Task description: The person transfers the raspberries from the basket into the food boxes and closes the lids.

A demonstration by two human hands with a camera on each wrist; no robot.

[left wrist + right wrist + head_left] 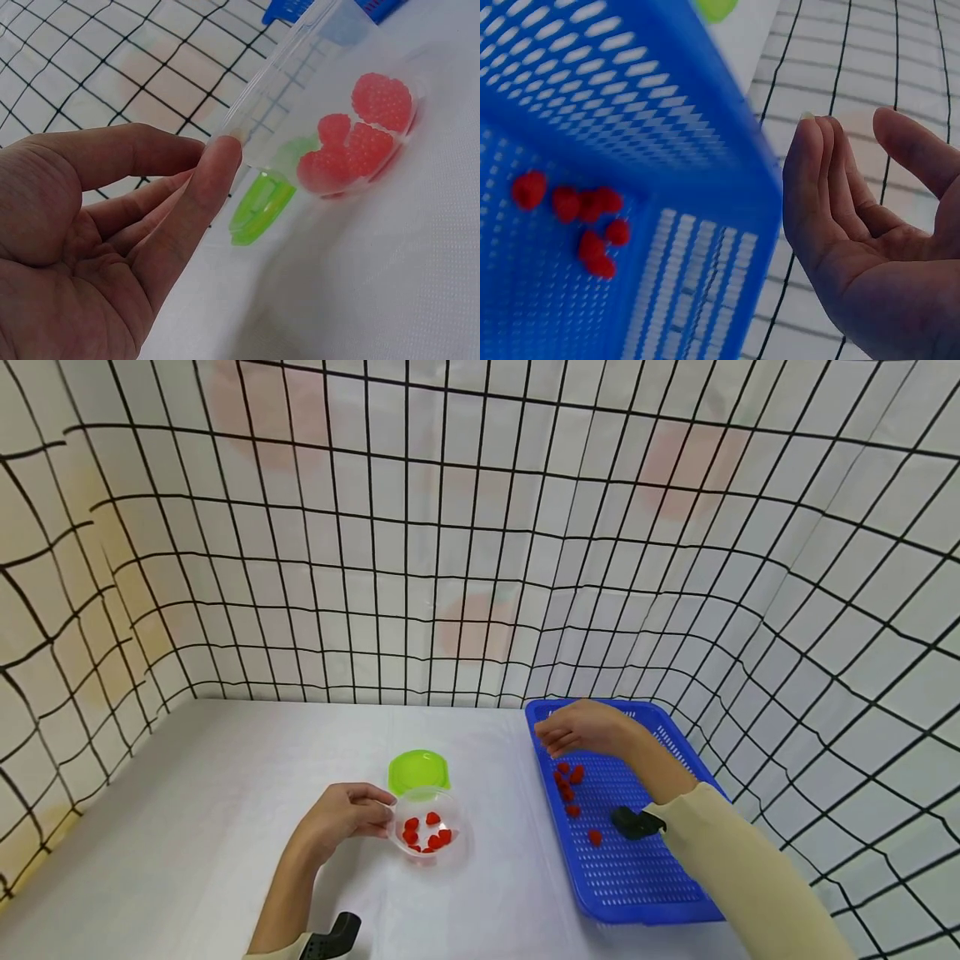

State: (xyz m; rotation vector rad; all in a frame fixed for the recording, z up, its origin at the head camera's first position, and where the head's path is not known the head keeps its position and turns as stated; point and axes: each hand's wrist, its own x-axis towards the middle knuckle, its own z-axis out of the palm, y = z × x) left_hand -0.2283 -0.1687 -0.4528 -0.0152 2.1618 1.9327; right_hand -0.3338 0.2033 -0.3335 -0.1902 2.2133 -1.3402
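My left hand (pixel 347 814) pinches the rim of a clear plastic bowl (pixel 262 112) between thumb and fingers. Several red raspberries (pixel 381 101) lie at the bottom of the bowl, which stands on the white surface. Over the far left corner of a blue basket (pixel 600 914) hovers my right hand (pixel 588 728), holding nothing. Its fingers (pixel 840 180) are loosely bent and the thumb stands apart from them. More raspberries (pixel 566 204) are scattered along the left part of the basket floor.
A bright green lid (pixel 418 771) lies just behind the bowl. Black wire grid (pixel 420 568) with white sheeting behind it encloses the back and both sides of the white table (pixel 225 810). The perforated basket walls rise around the berries at the right.
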